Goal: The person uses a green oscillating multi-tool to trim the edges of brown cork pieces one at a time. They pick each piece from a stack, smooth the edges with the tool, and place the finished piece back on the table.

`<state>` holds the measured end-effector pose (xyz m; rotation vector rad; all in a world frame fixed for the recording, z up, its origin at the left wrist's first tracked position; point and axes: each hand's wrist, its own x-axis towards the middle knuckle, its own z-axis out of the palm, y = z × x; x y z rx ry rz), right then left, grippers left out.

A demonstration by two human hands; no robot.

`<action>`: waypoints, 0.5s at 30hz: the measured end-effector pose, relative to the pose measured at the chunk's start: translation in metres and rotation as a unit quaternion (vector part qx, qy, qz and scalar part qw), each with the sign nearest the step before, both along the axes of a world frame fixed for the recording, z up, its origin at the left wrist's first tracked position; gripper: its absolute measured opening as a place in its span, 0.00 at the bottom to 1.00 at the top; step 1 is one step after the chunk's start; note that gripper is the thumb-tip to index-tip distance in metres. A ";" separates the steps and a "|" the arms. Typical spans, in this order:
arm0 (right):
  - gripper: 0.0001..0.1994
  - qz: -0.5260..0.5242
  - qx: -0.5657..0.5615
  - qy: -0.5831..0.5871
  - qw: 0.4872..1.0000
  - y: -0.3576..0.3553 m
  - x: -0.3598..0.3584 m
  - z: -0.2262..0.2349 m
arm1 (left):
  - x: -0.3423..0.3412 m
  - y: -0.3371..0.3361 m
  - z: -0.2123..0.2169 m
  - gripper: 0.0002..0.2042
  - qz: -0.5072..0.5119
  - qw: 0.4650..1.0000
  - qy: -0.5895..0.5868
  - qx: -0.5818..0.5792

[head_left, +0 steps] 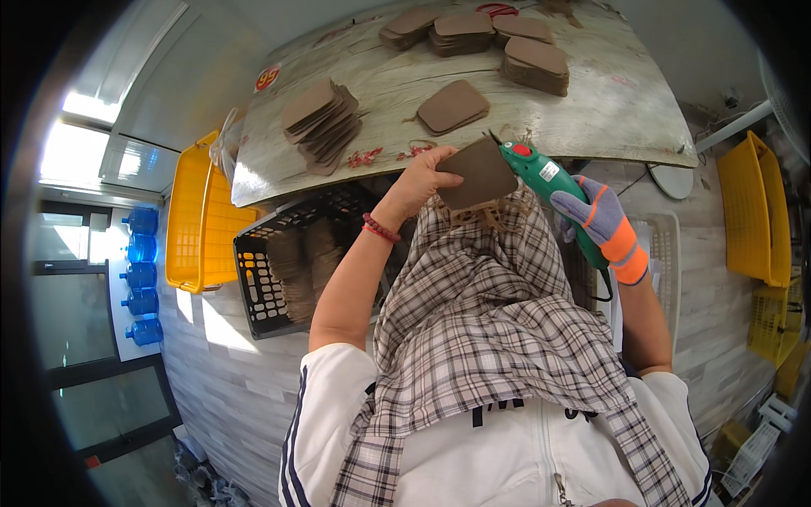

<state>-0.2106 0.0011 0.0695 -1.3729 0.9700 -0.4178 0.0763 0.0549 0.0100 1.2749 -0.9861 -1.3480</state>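
Left hand (421, 176) pinches the brown leather piece (478, 173) just below the table (591, 110) edge | gloved right hand (601, 221) clenched on the green electric cutter (541, 173) (blade at the piece's corner) | keep your fingertips clear — steady the piece.

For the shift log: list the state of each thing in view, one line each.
Brown piece: held up by the left hand.
Green power cutter: gripped in the gloved right hand, tip at the piece's edge.
Brown stacks: piled on the table, some fanned out.
Black crate: holds brown pieces.
Yellow crate: standing beside it.
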 end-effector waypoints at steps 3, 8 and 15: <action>0.15 0.015 -0.001 0.002 1.000 0.001 -0.001 0.001 | 0.011 0.004 0.006 0.11 0.061 0.995 -0.073 -0.030; 0.19 0.043 -0.005 0.014 0.999 -0.002 -0.004 -0.009 | 0.022 0.007 0.008 0.07 0.152 0.986 0.028 -0.057; 0.20 0.052 0.012 0.018 0.998 0.008 0.002 -0.004 | 0.029 0.009 0.008 0.07 0.132 0.987 0.080 -0.050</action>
